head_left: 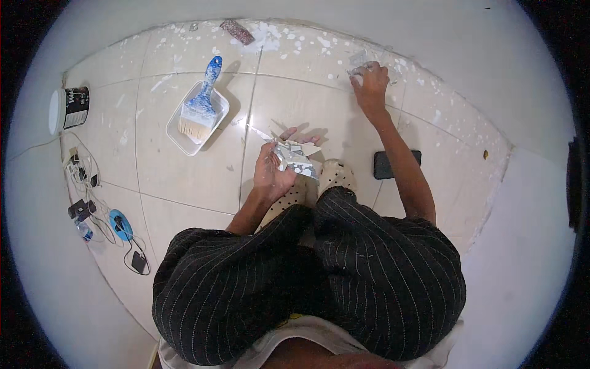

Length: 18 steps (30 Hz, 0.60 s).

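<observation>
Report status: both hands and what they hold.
Left hand grip shut on paint-caked scraps. Right hand out at the wall base, pinching a grey scrap. Phone on the floor beside the right forearm; brush in tray.

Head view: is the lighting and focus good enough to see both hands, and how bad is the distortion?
Head view: even light, soft shadows beside the paintbrush; left hand and right hand reasonably sharp; tile joints bow toward the rim, black corners from the fisheye.
</observation>
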Each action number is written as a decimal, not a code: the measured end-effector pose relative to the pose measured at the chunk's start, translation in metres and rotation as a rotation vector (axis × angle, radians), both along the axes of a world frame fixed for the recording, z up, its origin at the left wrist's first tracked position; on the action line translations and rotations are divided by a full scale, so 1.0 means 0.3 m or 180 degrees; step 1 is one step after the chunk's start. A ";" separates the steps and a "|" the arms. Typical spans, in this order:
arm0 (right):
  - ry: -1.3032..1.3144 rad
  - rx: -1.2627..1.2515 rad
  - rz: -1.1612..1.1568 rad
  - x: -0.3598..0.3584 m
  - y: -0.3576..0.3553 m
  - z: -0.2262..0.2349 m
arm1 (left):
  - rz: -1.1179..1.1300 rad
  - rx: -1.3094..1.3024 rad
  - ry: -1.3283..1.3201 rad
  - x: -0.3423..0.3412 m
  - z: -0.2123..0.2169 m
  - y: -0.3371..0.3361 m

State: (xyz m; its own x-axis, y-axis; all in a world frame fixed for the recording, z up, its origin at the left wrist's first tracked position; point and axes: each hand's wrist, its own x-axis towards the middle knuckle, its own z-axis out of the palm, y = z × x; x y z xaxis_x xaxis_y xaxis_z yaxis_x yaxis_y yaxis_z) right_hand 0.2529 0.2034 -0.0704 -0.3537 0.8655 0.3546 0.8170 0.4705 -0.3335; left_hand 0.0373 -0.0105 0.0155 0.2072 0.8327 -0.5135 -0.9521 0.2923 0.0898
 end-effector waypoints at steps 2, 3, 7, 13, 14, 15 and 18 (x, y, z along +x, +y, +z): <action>-0.0106 -0.0049 -0.0108 -0.003 -0.002 0.012 | -0.0028 0.0002 0.0045 -0.002 0.000 -0.001; -0.0211 -0.0101 -0.0224 -0.004 -0.002 0.021 | -0.0063 0.0001 0.0091 -0.002 0.001 0.001; 0.0162 -0.0361 -0.0656 0.023 -0.006 0.069 | -0.0167 0.0150 0.0134 0.007 0.015 0.015; 0.1404 -0.1484 -0.0722 -0.035 -0.137 0.346 | -0.0182 0.0319 0.0369 0.004 0.018 0.018; 0.1522 -0.1600 -0.0556 -0.054 -0.175 0.379 | -0.0204 0.0336 0.0384 0.004 0.032 0.024; 0.1624 -0.1727 -0.0397 -0.073 -0.220 0.415 | -0.0224 0.0341 0.0384 0.004 0.042 0.023; 0.1200 -0.1449 0.0166 -0.148 -0.348 0.526 | -0.0117 0.0601 -0.0075 -0.004 0.025 0.025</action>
